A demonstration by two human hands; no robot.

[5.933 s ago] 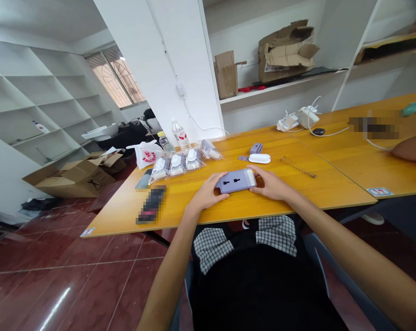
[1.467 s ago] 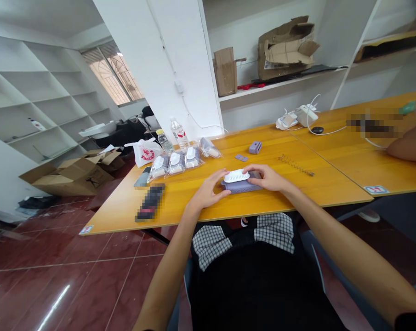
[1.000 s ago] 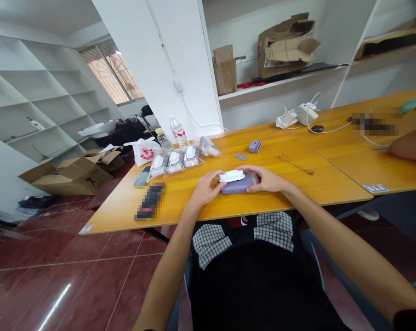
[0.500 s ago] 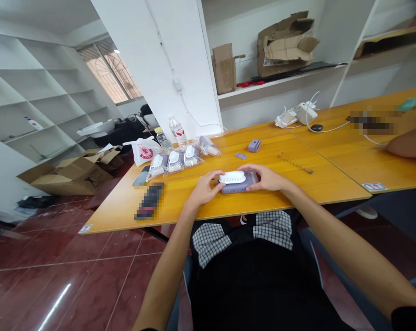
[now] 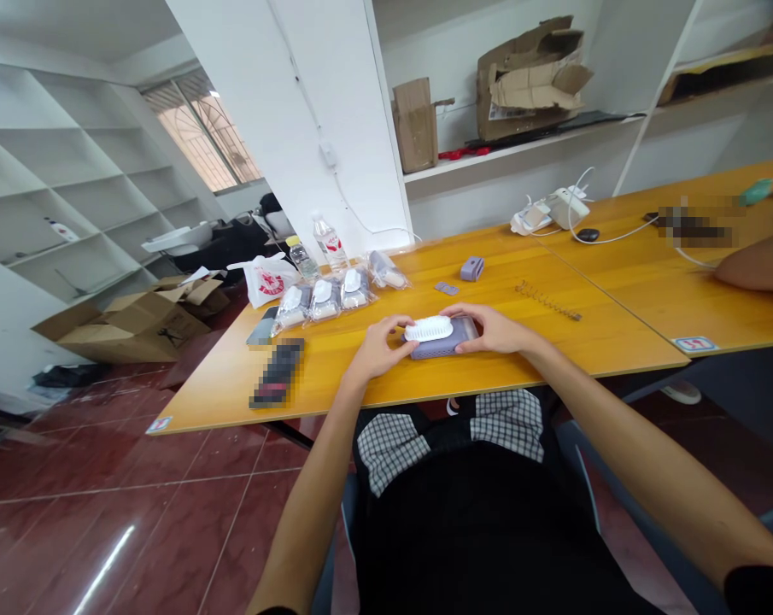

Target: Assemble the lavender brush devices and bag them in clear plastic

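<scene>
On the table in front of me sits a grey-purple box [image 5: 437,347] with a clear part at its right end. A white oval piece with a ribbed side [image 5: 429,329] lies on top of it, tilted a little. My left hand [image 5: 386,346] is closed on the left end of the white piece, thumb and fingers at its edge. My right hand [image 5: 488,329] wraps round the right end of the box, thumb in front and fingers behind. Beyond them lie a small purple block [image 5: 471,268] and a flat purple piece [image 5: 447,289].
Several bagged purple-and-white items [image 5: 325,302] lie at the back left, near a plastic bottle [image 5: 330,243] and a white bag [image 5: 269,280]. A blurred-out dark object [image 5: 278,373] lies front left. To the right are a coiled spring [image 5: 546,301] and another person's arm [image 5: 758,265].
The white piece has shifted slightly left on the box, together with my left fingers. My right hand has stayed nearly still on the box.
</scene>
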